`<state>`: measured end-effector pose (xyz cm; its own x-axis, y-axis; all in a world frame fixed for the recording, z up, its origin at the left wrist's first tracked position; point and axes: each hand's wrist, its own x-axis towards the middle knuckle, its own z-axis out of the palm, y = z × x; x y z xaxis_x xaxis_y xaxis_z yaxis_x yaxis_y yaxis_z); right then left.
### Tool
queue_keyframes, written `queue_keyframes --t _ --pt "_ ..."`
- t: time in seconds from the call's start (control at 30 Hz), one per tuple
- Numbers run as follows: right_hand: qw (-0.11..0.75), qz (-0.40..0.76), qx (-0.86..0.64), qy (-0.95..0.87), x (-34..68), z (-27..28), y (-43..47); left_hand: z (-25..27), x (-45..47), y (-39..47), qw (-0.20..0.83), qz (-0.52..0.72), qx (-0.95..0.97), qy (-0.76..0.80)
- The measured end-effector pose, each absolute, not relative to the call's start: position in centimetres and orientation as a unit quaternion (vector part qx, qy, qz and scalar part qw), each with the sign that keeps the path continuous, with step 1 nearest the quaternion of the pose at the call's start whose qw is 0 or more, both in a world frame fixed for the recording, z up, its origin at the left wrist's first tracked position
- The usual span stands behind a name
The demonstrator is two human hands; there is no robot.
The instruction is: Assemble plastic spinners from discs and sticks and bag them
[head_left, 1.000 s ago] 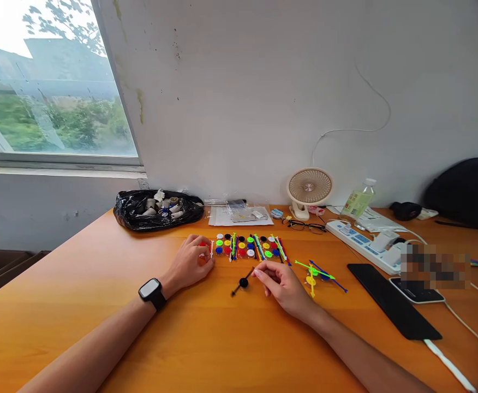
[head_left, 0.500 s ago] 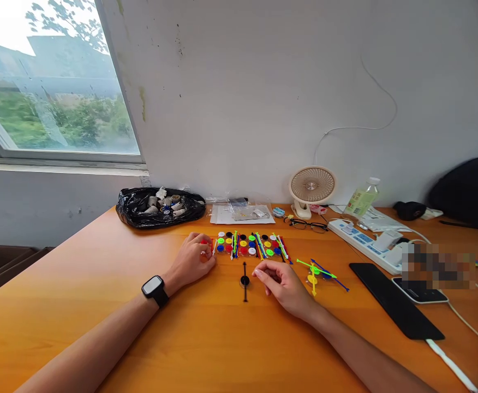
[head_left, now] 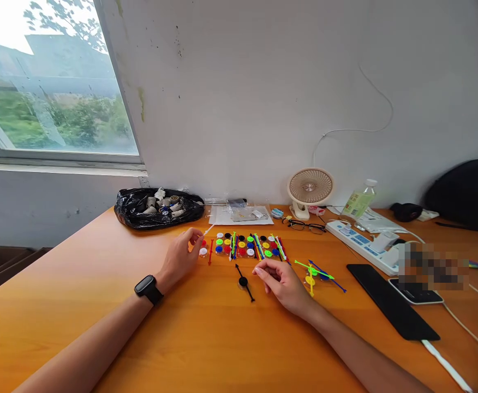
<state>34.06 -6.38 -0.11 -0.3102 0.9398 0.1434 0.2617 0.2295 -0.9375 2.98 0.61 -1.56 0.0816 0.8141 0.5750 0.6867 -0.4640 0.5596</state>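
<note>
My left hand [head_left: 181,259] is closed in a pinch on a slim white arrow [head_left: 209,230], whose far end points up and right. Close by its fingertips lie a red arrow [head_left: 210,252] and a few red and white round pieces [head_left: 203,251]. In front of me, a black spinner [head_left: 243,282] rests on the table, its arrow slanting from upper left to lower right. My right hand [head_left: 282,284] rests just right of it, fingers curled together, with nothing visible in them. Beyond that hand is a group of assembled yellow, green and blue spinners [head_left: 313,275].
Rows of coloured discs [head_left: 250,245] and bundled arrows [head_left: 258,246] lie ahead. At the back are a black plastic bag [head_left: 132,213], a small fan [head_left: 310,186] and glasses [head_left: 304,225]. A power strip [head_left: 357,243] and a black slab [head_left: 390,300] lie to the right.
My left hand has drawn slightly back left and now shows a white arrow in its fingers. The black spinner's arrow has turned from upright to slanted. My right hand has hardly moved.
</note>
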Motion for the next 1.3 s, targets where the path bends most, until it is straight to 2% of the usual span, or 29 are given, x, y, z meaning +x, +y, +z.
queue_keyframes --t 0.27,0.53,1.13,1.3 --pt "0.387 0.439 -0.444 -0.679 34.2 0.0 -6.3 -0.3 0.9 1.6 0.182 0.507 0.657 0.528" --pt "0.376 0.432 -0.448 -0.686 34.3 -0.2 -6.2 0.0 -1.4 2.8 0.281 0.487 0.679 0.472" --pt "0.369 0.442 -0.444 -0.687 34.2 -0.3 -6.3 -0.1 -2.4 3.3 0.284 0.436 0.723 0.455" --pt "0.353 0.362 -0.455 -0.733 34.2 -0.1 -6.6 0.1 -2.2 2.9 0.305 0.412 0.735 0.444"
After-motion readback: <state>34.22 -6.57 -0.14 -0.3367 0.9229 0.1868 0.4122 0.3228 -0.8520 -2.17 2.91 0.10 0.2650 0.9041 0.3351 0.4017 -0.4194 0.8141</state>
